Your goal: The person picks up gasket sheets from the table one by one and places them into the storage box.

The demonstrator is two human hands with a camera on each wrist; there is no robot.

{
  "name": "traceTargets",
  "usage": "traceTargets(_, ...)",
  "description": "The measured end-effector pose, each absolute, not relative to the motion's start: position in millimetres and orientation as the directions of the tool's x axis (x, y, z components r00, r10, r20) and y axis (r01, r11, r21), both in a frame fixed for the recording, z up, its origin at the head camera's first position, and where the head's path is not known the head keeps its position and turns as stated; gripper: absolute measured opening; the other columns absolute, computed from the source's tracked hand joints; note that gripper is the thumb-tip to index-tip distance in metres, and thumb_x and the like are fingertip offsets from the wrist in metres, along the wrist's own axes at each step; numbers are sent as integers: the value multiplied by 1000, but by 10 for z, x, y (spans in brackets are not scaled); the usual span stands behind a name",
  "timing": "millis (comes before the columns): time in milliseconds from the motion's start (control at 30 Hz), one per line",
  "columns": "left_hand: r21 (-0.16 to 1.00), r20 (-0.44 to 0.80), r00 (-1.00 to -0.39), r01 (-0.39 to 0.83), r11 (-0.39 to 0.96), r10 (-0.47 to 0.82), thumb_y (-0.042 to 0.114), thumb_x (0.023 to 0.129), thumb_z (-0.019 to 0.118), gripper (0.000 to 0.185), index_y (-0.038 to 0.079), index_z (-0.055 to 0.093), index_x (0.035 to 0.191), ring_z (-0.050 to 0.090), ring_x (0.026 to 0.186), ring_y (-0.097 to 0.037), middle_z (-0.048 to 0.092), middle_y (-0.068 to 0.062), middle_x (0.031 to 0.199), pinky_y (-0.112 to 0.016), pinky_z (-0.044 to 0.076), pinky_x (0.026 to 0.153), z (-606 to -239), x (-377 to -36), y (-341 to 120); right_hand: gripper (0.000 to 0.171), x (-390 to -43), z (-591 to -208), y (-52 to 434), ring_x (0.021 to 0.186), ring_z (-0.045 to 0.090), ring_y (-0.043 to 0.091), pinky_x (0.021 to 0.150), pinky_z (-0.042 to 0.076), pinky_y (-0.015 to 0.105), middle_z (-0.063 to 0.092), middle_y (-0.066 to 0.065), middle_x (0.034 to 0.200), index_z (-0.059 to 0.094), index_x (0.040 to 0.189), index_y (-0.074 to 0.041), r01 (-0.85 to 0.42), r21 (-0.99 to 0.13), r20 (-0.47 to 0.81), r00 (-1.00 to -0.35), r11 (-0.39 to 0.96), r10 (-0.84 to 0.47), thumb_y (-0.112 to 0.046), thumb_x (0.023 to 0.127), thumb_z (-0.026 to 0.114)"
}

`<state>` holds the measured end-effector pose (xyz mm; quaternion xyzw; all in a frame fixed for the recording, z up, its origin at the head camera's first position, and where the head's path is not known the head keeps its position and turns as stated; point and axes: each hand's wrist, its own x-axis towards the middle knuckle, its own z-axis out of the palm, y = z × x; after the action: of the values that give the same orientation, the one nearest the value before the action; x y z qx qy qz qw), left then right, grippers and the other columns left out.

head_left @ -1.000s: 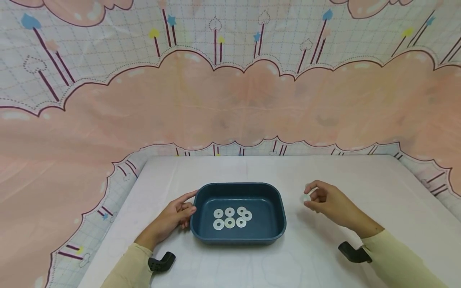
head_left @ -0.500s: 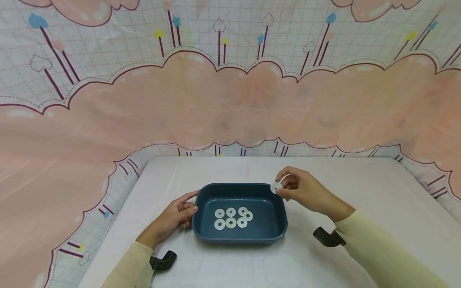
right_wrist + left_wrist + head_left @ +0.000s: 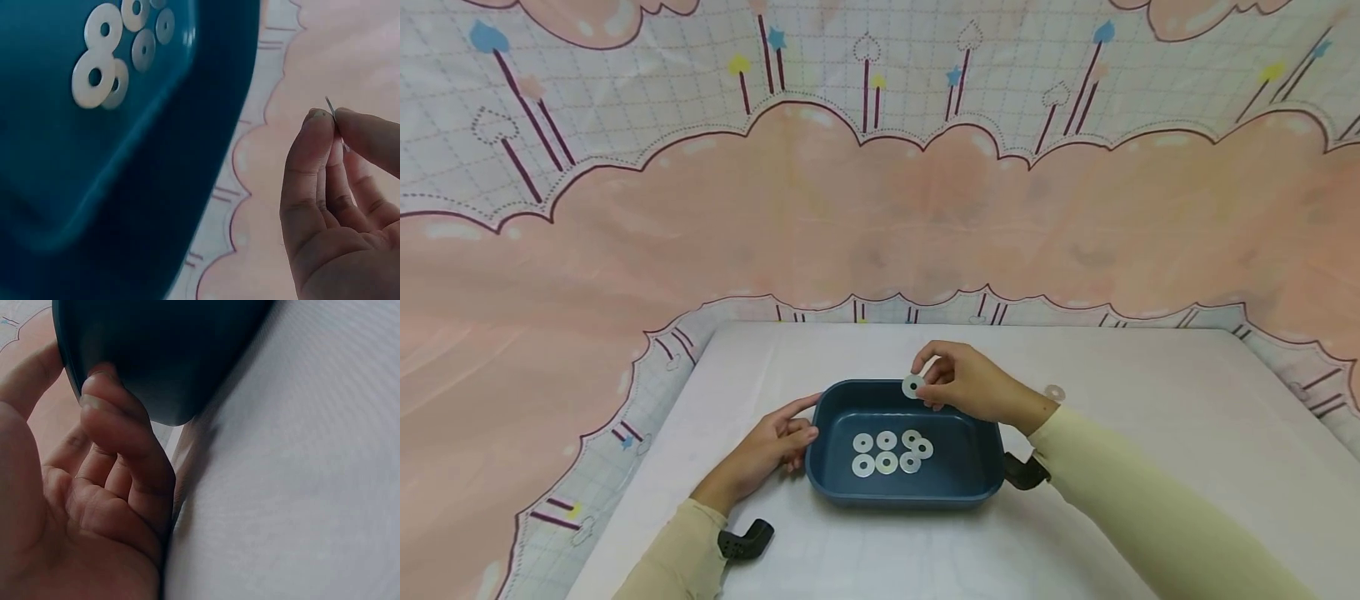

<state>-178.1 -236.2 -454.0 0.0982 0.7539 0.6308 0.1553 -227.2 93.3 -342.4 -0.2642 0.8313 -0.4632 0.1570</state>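
Note:
A dark blue tray stands on the white table, with several flat metal washers lying on its floor, two of them overlapping. My left hand holds the tray at its left side, index finger reaching along the back left corner and thumb at the rim. Above the tray's back rim, my right hand pinches one washer between thumb and index finger. In the right wrist view that washer is seen edge-on. From the left wrist, curled fingers show against the tray's outer wall.
Another washer lies on the table right of the tray, close behind the right forearm. Black wrist mounts stick out from both sleeves. A patterned cloth backdrop rises behind the table's back edge.
My right hand has carried the pinched washer leftward from the table's right side to over the tray's back rim. The left hand stays at the tray. A washer on the right is now uncovered.

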Motion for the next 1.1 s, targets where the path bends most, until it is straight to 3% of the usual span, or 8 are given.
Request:
traceTargets(167,982,-116,-932,-56,179,344,24,100,61,64,14,32,156,55,68,-13,53,3,80,-25,48,60,-4520,-1770,-2347,24,-2291,-3495,694,77,70,28,78,59,43,71,16,91,60,111,-8,-282,-866,-44,-781,414,-623,-8,91,72)
traceTargets(333,981,-135,-931,-77,178,340,24,100,61,64,15,32,156,55,67,-12,54,3,81,-24,48,61,-4493,-1758,-2331,19,-2313,-3612,473,82,71,36,75,60,36,71,16,88,62,106,-6,-260,-872,-84,-755,414,-650,-6,90,73)
traceTargets(733,986,-120,-927,-68,155,354,23,101,59,63,15,31,156,54,65,-11,54,5,79,-24,47,59,-4498,-1759,-2353,13,-2344,-3857,116,67,66,16,67,58,30,65,5,76,65,98,-8,-251,-810,-209,-720,529,-661,-4,88,73)
traceTargets(933,987,-107,-926,-56,149,362,23,101,60,63,15,31,156,54,65,-10,55,6,79,-24,47,59,-4493,-1747,-2358,14,-2310,-3947,12,64,64,13,60,54,26,68,4,75,67,97,-8,-272,-799,-226,-691,537,-687,0,87,72)
traceTargets(1100,988,-94,-924,-42,148,370,22,101,59,63,14,31,156,54,64,-10,54,6,78,-24,47,59,-4497,-1741,-2359,12,-2285,-3994,-55,65,66,13,63,56,26,69,5,75,69,95,-5,-271,-788,-243,-689,553,-683,2,87,71)
